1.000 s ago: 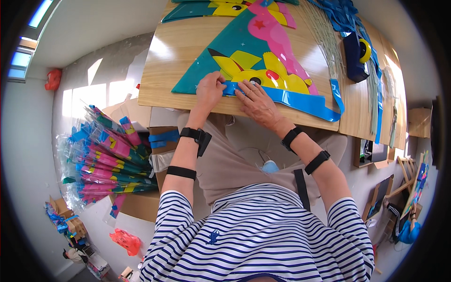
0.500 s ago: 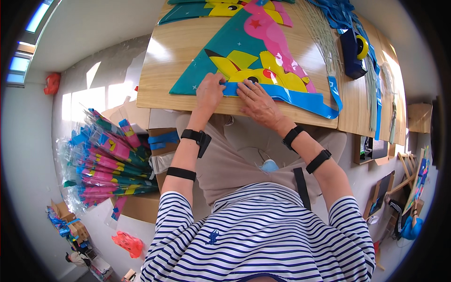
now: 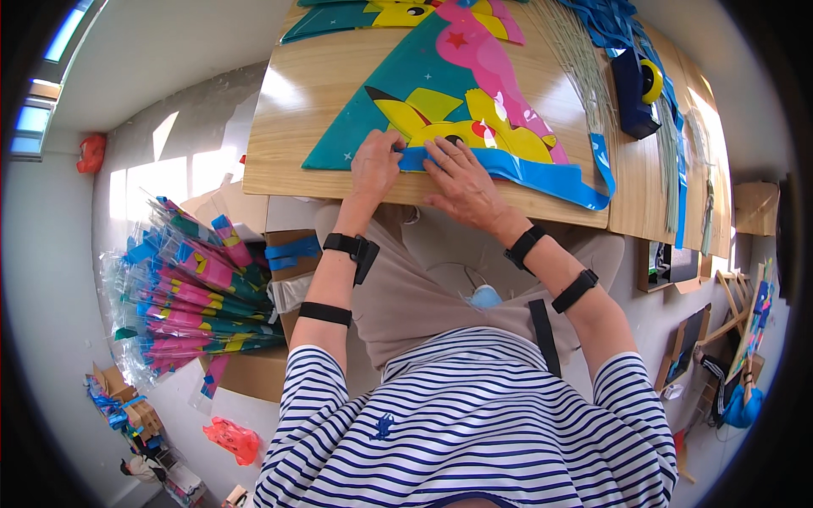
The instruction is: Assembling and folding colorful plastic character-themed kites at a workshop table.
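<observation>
— Hands first: where do we have them?

— Both sit at the near edge of the wooden tabletop [image 3: 322,102]. Our left hand [image 3: 373,168] lies flat, fingers [image 3: 385,140] together and pressed down on the end of the blue strip [image 3: 525,173], which runs along the lower edge of the teal triangular kite sheet [image 3: 398,93] with its yellow and pink cartoon figures.

— And the other one?

— Our right hand [image 3: 461,182] rests just beside it, fingers [image 3: 440,152] slightly spread, palm down on the same strip. Neither hand pinches anything; both press flat.

— Which way does the strip run?

— Its long axis goes sideways across us, from under the left hand out to our right, where it curls up at the far end. So the free length lies to the right of both hands, and our right hand is the nearer one to it.

— Anything else about?

— A dark blue tape dispenser [image 3: 633,85] stands well apart at the far right, beside a bundle of thin pale rods [image 3: 584,59]. Down on our left, a stack of wrapped kites [image 3: 190,296] leans on cardboard boxes.
</observation>
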Demonstrator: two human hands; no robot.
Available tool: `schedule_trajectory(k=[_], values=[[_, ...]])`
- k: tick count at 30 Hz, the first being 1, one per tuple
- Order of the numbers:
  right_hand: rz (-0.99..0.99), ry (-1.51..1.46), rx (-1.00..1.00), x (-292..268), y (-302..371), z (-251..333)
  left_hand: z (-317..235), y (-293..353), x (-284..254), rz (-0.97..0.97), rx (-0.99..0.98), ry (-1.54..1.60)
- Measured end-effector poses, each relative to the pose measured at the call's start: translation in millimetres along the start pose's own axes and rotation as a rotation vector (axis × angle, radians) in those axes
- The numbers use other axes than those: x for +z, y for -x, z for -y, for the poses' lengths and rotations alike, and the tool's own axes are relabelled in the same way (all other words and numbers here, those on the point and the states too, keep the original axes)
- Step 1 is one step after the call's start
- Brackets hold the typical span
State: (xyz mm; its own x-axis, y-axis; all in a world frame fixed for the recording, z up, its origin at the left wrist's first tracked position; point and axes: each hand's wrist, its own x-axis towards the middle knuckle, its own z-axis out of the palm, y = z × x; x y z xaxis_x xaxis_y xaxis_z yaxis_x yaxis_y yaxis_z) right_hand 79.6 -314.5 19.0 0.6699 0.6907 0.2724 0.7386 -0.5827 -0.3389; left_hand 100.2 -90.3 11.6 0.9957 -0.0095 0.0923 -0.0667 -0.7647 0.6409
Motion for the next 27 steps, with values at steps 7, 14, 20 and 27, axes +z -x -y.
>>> schedule_trajectory(k=[7, 14, 20, 27], values=[[0.04, 0.056, -0.032, 13, -5, 9, 1, 1, 1, -0.017, 0.004, -0.001], [0.05, 0.025, -0.03, 19, -1, 5, 29, -2, -9, -0.082, -0.043, 0.007], [0.029, 0.039, -0.026, 19, 0, 5, 31, -11, -19, -0.057, -0.194, 0.026], [-0.015, 0.014, -0.032, 18, 5, 3, -18, 1, -18, -0.275, 0.12, 0.104]])
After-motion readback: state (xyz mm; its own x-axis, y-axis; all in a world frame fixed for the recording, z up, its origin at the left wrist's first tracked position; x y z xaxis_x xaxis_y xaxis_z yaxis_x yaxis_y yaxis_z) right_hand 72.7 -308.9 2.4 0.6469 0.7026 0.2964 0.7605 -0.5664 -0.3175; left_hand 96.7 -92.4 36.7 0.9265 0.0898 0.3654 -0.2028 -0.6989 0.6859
